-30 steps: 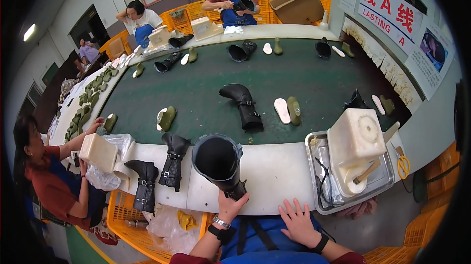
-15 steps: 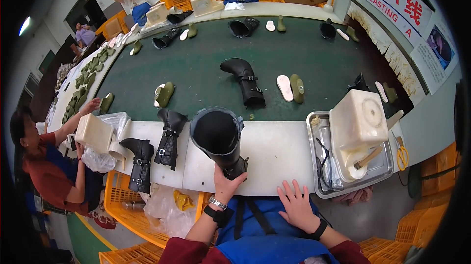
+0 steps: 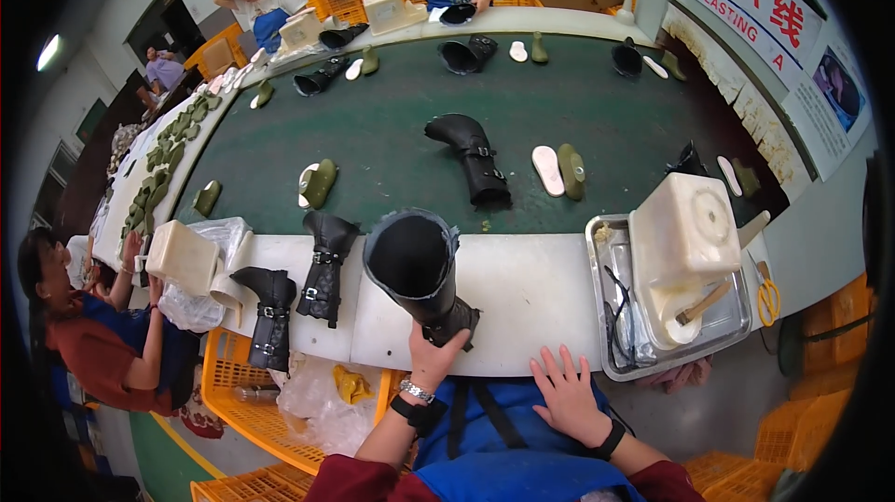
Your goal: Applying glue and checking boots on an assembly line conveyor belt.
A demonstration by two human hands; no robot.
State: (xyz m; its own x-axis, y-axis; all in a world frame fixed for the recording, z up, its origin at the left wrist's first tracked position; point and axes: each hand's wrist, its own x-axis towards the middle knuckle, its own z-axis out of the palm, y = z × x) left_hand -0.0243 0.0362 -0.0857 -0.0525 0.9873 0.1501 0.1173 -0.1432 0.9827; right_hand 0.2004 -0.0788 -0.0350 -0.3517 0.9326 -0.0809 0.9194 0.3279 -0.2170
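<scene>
A black boot upper [image 3: 410,260] stands at the table's near edge, its wide shaft opening tipped up toward me. My left hand [image 3: 434,358] is closed around its lower, foot end; the fingers on the far side are hidden. To the right, my right hand [image 3: 571,401] lies with spread fingers at the table edge by my blue apron, holding nothing. Left of the held boot lie a buckled black boot [image 3: 326,269] and, farther left, another black boot [image 3: 268,316].
A metal tray [image 3: 611,367] with a cream container [image 3: 685,241] and a brush [image 3: 704,302] stands right, beside yellow scissors [image 3: 767,297]. The green belt [image 3: 373,129] carries boots, white insoles [image 3: 548,171] and green lasts [image 3: 571,172]. Co-workers sit left and opposite; an orange crate [image 3: 224,390] is below.
The left co-worker's arm has drawn back from the belt. The co-worker opposite has lowered a boot onto the table. My hands and the held boot stay nearly in place; the view shifts slightly.
</scene>
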